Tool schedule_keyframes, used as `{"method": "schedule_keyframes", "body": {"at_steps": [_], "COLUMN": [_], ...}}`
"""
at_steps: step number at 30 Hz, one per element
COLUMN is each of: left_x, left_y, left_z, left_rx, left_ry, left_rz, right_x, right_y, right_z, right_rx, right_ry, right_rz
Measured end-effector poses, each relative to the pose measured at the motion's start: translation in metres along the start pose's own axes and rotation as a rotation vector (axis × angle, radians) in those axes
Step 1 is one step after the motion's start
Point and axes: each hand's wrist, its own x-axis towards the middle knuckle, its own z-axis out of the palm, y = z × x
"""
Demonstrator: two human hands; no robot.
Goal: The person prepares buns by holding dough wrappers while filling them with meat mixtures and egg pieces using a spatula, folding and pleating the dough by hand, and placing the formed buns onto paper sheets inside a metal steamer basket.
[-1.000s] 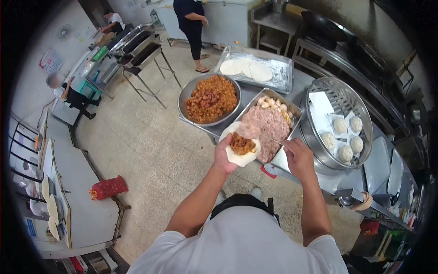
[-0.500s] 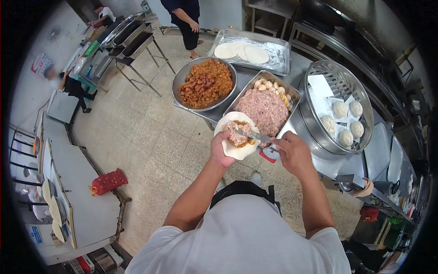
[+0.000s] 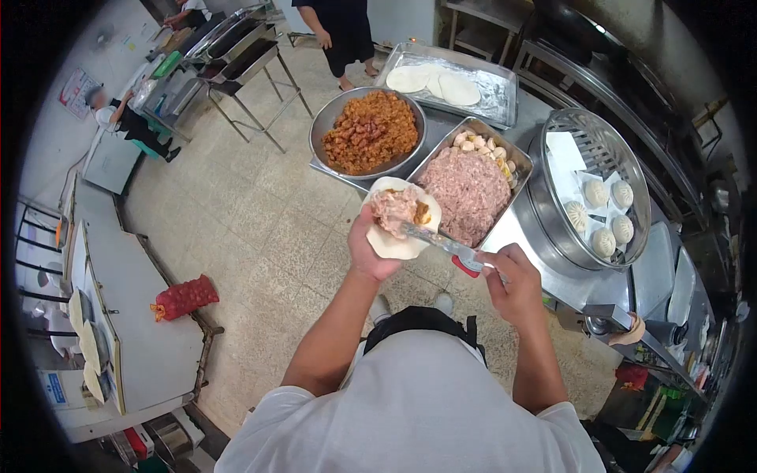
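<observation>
My left hand (image 3: 372,256) holds a round dough wrapper (image 3: 400,248) on its palm, thumb over the rim. On the wrapper sits a mound of pink ground meat (image 3: 391,206) with some orange-brown filling beside it. My right hand (image 3: 514,285) grips the handle of a flat metal spatula (image 3: 445,241), whose smeared tip touches the filling. Just beyond my hands is a metal tray of pink ground meat (image 3: 465,189), with pale round pieces (image 3: 478,147) at its far end. Left of that tray stands a bowl (image 3: 316,150) of orange-brown filling (image 3: 371,130).
A large steamer (image 3: 544,213) with several pleated buns (image 3: 604,242) stands at the right. Flat dough rounds (image 3: 459,89) lie on a metal sheet tray (image 3: 498,106) at the back. A person (image 3: 335,31) stands beyond the table. A red net sack (image 3: 185,298) lies at the left.
The wrapper and my left hand have shifted slightly left. The meat now forms a higher mound toward the wrapper's left side, and more of the spatula blade shows. The view has shifted slightly.
</observation>
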Motion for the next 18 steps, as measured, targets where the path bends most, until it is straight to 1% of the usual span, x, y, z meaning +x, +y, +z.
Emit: {"method": "schedule_keyframes", "body": {"at_steps": [1, 2, 4, 5, 6, 8, 9, 11, 12, 13, 14, 16, 18], "left_x": [-0.001, -0.003, -0.011, -0.017, -0.02, -0.023, -0.02, -0.014, -0.014, -0.014, -0.015, -0.017, -0.02], "left_y": [0.007, 0.011, 0.015, 0.012, 0.011, 0.007, 0.007, 0.007, 0.007, 0.007, 0.007, 0.005, 0.004], "left_z": [-0.002, -0.001, 0.003, 0.006, 0.01, 0.016, 0.012, -0.001, -0.004, -0.007, -0.009, -0.011, -0.01], "left_rx": [-0.067, -0.067, 0.27, 0.041, 0.041, -0.092, -0.094, 0.025, 0.025, 0.102, 0.178, 0.165, 0.151], "left_ry": [-0.079, -0.08, -0.024, -0.126, -0.123, -0.213, -0.213, -0.133, -0.135, -0.14, -0.142, -0.124, -0.106], "left_rz": [-0.12, -0.114, -0.095, -0.106, -0.106, -0.115, -0.113, -0.161, -0.163, -0.175, -0.189, -0.188, -0.179], "right_x": [-0.001, -0.003, -0.006, -0.006, -0.006, -0.007, -0.008, -0.007, -0.005, -0.004, -0.001, 0.006, 0.008], "right_y": [0.0, 0.002, 0.004, 0.004, 0.002, 0.001, 0.002, 0.003, 0.002, 0.003, 0.001, -0.006, -0.015], "right_z": [-0.003, -0.002, -0.001, 0.0, 0.0, 0.004, 0.011, 0.022, 0.026, 0.029, 0.026, 0.016, 0.001], "right_rx": [0.04, 0.041, 0.139, 0.14, 0.138, 0.135, 0.185, 0.235, 0.183, 0.13, 0.13, -0.091, -0.106], "right_ry": [-0.009, -0.012, 0.047, 0.044, 0.041, 0.039, 0.042, 0.045, 0.04, 0.039, 0.043, 0.004, 0.028], "right_rz": [0.014, 0.01, 0.065, 0.064, 0.105, 0.148, 0.15, 0.15, 0.09, 0.034, 0.04, 0.028, 0.035]}}
